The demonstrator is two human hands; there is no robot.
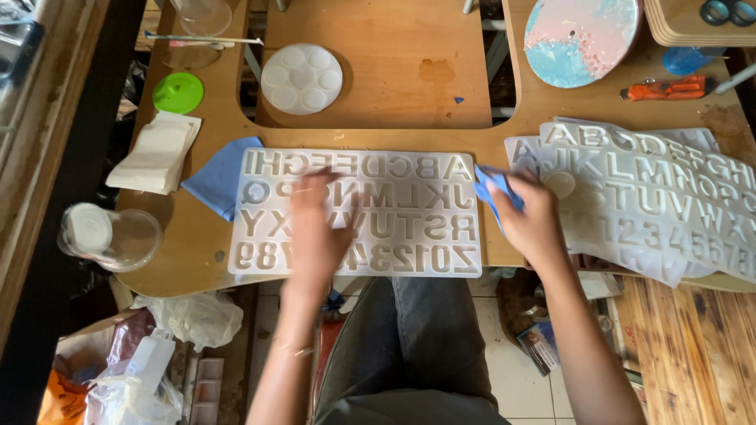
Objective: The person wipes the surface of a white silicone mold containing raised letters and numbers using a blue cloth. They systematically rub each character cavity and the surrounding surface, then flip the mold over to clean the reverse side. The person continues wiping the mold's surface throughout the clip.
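Fingers (pixel 315 185) of our left hand (pixel 316 228) lie spread and flat on the white letter mould (pixel 358 212), holding nothing, only pressing it to the worktop (pixel 378 71); the hand is blurred, so we cannot tell how hard it bears down. Our right hand (pixel 535 224) is curled round a blue cloth (pixel 498 189) at the mould's right edge, fingers closed on it. The mould sits in the middle of the worktop's near edge, its rows of sunken letters and numbers upside down to us. To do this well, we judge the flat hand should keep the mould steady while the cloth works into each recess rather than skimming across. Another blue cloth (pixel 216 177) pokes out from under the mould's left end, beside a stack of white tissues (pixel 156 153). A pile of similar moulds (pixel 654 205) lies to the right. Farther off we see a round white palette mould (pixel 302 79), a green lid (pixel 178 93), a pink-and-blue disc (pixel 581 38) and an orange cutter (pixel 665 89). On the floor lies a small printed packet (pixel 542 345), mostly dark.
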